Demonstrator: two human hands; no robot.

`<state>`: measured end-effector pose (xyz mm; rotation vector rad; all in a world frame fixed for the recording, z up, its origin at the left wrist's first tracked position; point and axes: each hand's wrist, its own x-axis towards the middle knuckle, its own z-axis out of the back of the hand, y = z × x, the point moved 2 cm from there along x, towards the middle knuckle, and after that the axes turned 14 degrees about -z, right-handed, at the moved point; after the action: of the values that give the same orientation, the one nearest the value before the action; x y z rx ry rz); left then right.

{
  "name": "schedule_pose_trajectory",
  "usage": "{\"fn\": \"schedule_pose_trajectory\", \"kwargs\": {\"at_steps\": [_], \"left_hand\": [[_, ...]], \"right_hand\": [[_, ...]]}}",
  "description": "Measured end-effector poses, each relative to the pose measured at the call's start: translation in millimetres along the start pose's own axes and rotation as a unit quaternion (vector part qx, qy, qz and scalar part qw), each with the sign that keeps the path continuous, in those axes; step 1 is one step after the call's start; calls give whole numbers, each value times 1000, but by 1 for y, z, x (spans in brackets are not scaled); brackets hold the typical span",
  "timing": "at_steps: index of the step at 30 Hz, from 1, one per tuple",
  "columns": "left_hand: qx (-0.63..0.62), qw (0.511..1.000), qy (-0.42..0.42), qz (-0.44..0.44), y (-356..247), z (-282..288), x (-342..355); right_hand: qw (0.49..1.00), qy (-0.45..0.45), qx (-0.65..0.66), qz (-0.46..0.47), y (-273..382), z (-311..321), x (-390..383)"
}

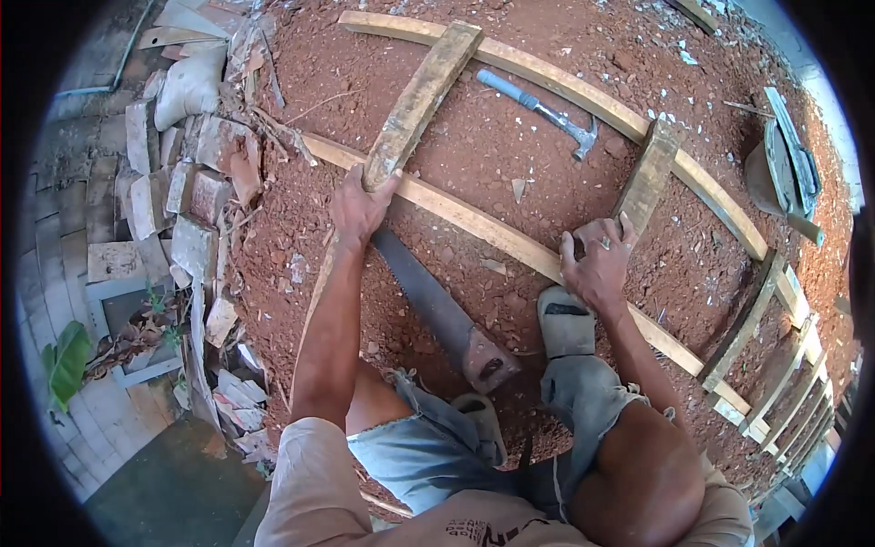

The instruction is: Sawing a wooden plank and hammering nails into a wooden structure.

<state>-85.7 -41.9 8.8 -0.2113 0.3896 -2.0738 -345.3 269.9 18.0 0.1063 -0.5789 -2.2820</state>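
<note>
Rubble and a pale sack lie far left. Left hand presses flat, fingers spread, on a cross slat where it meets the long rail; handsaw lies beneath. Right hand, fingers curled, grips a second slat. Hammer rests on red soil.

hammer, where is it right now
In the head view the hammer lies on the red dirt between the two long rails, upper centre, beyond both hands.

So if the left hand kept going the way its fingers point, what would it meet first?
The left hand points up along the cross slat it already touches, so it would slide up that slat toward the far rail. Nothing else shows in that line, though depth is hard to judge.
</note>
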Motion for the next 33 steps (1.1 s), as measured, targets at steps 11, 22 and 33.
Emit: {"fn": "schedule_pose_trajectory", "kwargs": {"at_steps": [11, 22, 33], "left_hand": [[-8, 1000, 13, 5, -13, -7, -11], [2, 1000, 0, -13, -18, -24, -17], [62, 997, -4, -54, -22, -39, -23]], "right_hand": [[999, -9, -39, 21, 5, -2, 0], [995, -43, 88, -5, -13, 8, -3], [940, -101, 89, -315, -163, 99, -157]]}}
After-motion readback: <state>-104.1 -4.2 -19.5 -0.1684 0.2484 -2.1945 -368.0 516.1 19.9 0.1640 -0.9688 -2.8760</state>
